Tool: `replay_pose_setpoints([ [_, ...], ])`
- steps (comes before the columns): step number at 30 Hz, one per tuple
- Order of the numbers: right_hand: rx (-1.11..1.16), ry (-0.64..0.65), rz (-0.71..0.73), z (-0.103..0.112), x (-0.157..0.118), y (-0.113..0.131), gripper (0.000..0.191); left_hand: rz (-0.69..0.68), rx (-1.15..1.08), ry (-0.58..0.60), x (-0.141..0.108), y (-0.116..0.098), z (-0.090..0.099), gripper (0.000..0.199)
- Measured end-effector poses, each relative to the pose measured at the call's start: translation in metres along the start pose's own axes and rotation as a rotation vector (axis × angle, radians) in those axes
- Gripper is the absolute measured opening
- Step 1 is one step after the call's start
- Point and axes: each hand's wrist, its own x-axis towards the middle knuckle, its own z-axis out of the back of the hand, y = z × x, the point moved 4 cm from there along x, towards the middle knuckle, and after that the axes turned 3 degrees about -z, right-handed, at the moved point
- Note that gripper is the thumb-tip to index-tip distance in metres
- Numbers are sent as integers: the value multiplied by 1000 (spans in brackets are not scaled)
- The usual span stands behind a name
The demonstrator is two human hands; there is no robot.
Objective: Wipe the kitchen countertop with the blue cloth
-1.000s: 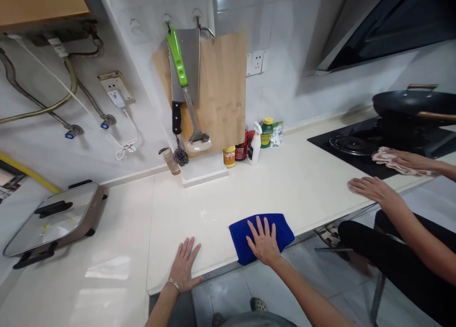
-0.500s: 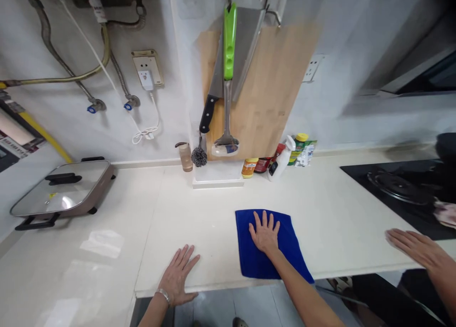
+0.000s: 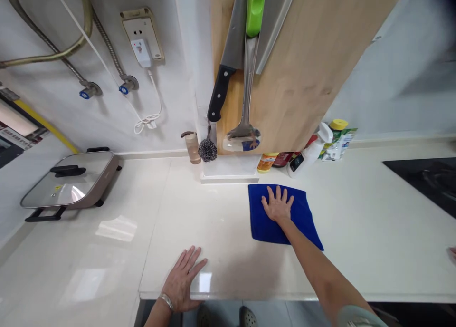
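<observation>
A blue cloth (image 3: 302, 225) lies spread on the white countertop (image 3: 213, 217), below the row of bottles. My right hand (image 3: 278, 205) presses flat on its upper part, fingers spread, gripping nothing. At the front edge of the counter rests my left hand (image 3: 181, 277), palm down. Its fingers are apart and its thumb sits along the edge. A metal band circles that wrist. The cloth under my right palm is hidden.
A lidded electric pan (image 3: 71, 179) stands at left. A cutting board (image 3: 302, 56), a knife (image 3: 221, 87), a ladle (image 3: 248, 80) and a steel scrubber (image 3: 207, 149) hang ahead. Behind the cloth stands a spray bottle (image 3: 311, 151). A black cooktop (image 3: 427, 175) is at right; another person's fingertips (image 3: 452, 252) show there.
My right hand and the cloth have moved away from the front edge toward the wall. My left hand stays at the edge. The other person's hand has nearly left the view.
</observation>
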Motion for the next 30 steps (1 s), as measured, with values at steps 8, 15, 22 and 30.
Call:
replay_pose_setpoints([
  [8, 46, 20, -24, -7, 21, 0, 67, 0, -11, -5, 1, -1, 2, 103],
  [15, 32, -28, -11, 8, -52, 42, 64, -10, -45, -41, -1, -3, 1, 108],
  [22, 104, -81, 86, 28, -155, 108, 64, -18, -37, -103, -6, -8, 1, 111],
  [30, 198, -106, 259, 27, -227, 111, 62, -12, -4, -95, -19, -10, 1, 118],
])
